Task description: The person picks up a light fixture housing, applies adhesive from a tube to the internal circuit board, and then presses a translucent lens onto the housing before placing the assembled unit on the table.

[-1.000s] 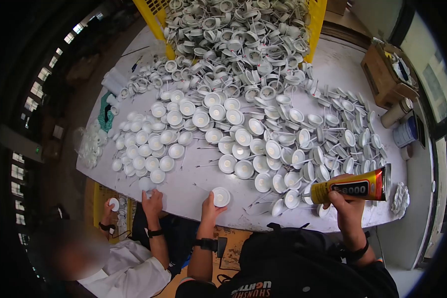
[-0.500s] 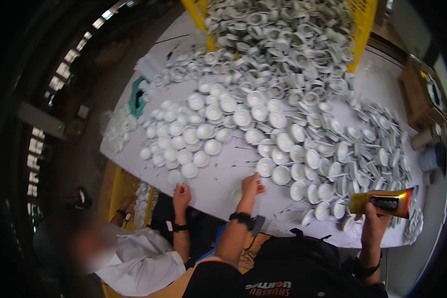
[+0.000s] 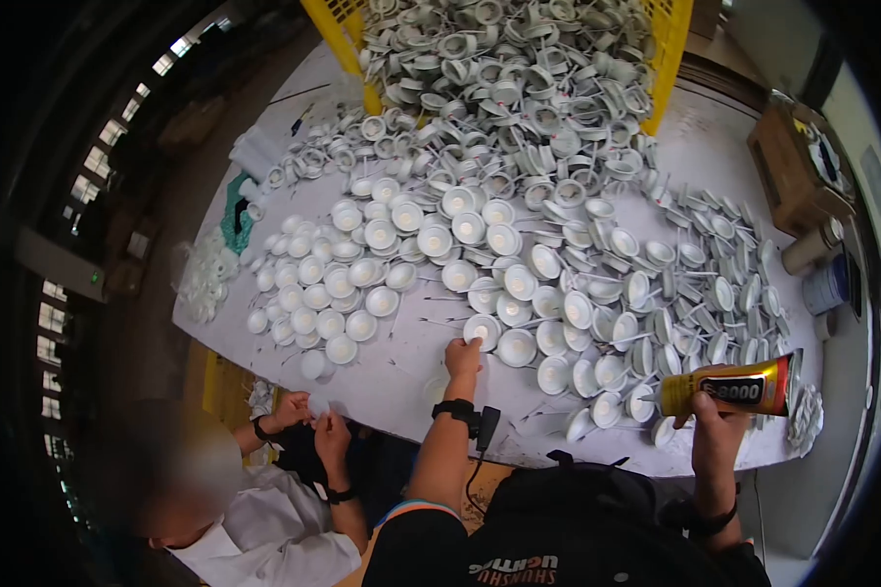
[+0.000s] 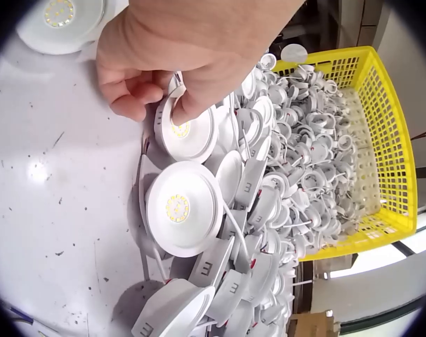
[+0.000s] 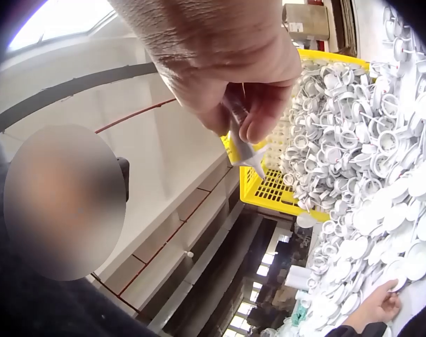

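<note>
The left hand (image 3: pixel 463 357) has left the near edge of the table (image 3: pixel 382 377), where it held a lamp a second ago. It now pinches the rim of another lamp (image 4: pixel 188 132) on the side of the spread farthest from the crate (image 3: pixel 668 68), so a fresh piece seems to be in hand. The right hand (image 3: pixel 717 426) stays clenched round the tube (image 3: pixel 729 386), raised well short of the crate. There is one tube and one crate, and the lamps run well past a hundred, too many to count.

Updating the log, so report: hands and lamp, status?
Left hand pinches rim of lamp disc. Right hand holds glue tube. Neighbouring discs crowd the one held.
</note>
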The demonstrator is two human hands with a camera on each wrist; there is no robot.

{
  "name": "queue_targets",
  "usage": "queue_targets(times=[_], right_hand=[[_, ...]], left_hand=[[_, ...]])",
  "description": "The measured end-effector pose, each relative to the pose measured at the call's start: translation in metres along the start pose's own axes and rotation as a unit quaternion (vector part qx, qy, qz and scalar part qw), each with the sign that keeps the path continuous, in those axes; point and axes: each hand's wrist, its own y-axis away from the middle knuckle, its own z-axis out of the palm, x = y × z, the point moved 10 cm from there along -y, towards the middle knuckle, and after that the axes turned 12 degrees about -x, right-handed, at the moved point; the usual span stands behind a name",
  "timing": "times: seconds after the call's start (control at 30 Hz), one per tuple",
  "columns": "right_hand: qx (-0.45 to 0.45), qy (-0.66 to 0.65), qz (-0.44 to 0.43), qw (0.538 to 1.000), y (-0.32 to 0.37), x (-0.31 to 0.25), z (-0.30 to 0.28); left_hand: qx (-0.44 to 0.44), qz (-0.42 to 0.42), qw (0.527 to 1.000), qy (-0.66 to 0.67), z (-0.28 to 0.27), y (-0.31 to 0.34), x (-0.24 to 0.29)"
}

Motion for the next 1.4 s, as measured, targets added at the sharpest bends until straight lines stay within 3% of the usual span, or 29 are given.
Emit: queue_targets(times=[0.13, 0.2, 0.27, 0.33, 0.4, 0.47, 0.5, 0.57, 0.67, 0.7, 0.87, 0.9, 1.0, 1.23, 1.3, 1.4], right_hand=[[-0.042, 0.005, -0.003, 0.999, 0.004, -0.005, -0.006], [-0.036, 0.001, 0.000, 0.999, 0.007, -0.008, -0.013], [-0.038, -0.016, -0.017, 0.999, 0.009, -0.017, -0.018], [-0.030, -0.015, -0.016, 0.999, 0.013, -0.022, -0.025], [-0.032, -0.067, -0.029, 0.997, 0.015, -0.026, -0.029], [-0.042, -0.080, -0.028, 0.996, 0.015, -0.028, -0.033], [-0.062, -0.086, -0.027, 0.994, 0.015, -0.030, -0.030], [-0.094, -0.093, -0.027, 0.991, 0.015, -0.033, -0.026], [-0.143, -0.016, -0.068, 0.987, 0.014, -0.048, -0.018], [-0.140, -0.010, -0.067, 0.988, 0.014, -0.050, -0.018], [-0.194, 0.111, -0.115, 0.968, 0.015, -0.068, 0.001], [-0.173, 0.132, -0.121, 0.969, 0.015, -0.069, 0.001], [-0.192, 0.171, -0.138, 0.956, 0.015, -0.073, 0.007], [-0.213, 0.263, -0.177, 0.924, 0.018, -0.082, 0.018], [-0.211, 0.292, -0.197, 0.912, 0.020, -0.083, 0.021], [-0.185, 0.278, -0.201, 0.921, 0.022, -0.082, 0.019]], left_hand=[[0.033, -0.033, 0.999, 0.003, -0.015, 0.002, -0.003], [-0.012, -0.055, 0.992, 0.117, -0.015, 0.002, -0.008], [-0.109, -0.022, 0.934, 0.340, 0.002, 0.042, 0.026], [-0.201, 0.015, 0.889, 0.411, 0.015, 0.085, 0.060], [-0.301, -0.026, 0.843, 0.445, 0.036, 0.142, 0.079], [-0.400, -0.012, 0.807, 0.434, 0.057, 0.199, 0.099], [-0.404, -0.016, 0.804, 0.435, 0.063, 0.216, 0.104], [-0.521, -0.004, 0.769, 0.371, 0.089, 0.260, 0.120], [-0.523, 0.045, 0.766, 0.371, 0.105, 0.287, 0.136], [-0.560, 0.041, 0.721, 0.407, 0.110, 0.297, 0.143], [-0.606, -0.011, 0.638, 0.475, 0.128, 0.328, 0.157], [-0.630, -0.018, 0.618, 0.471, 0.131, 0.336, 0.159], [-0.674, 0.003, 0.605, 0.424, 0.137, 0.349, 0.163], [-0.665, -0.049, 0.609, 0.429, 0.140, 0.349, 0.147], [-0.669, -0.036, 0.586, 0.455, 0.138, 0.351, 0.151], [-0.660, -0.038, 0.593, 0.459, 0.137, 0.347, 0.146]])
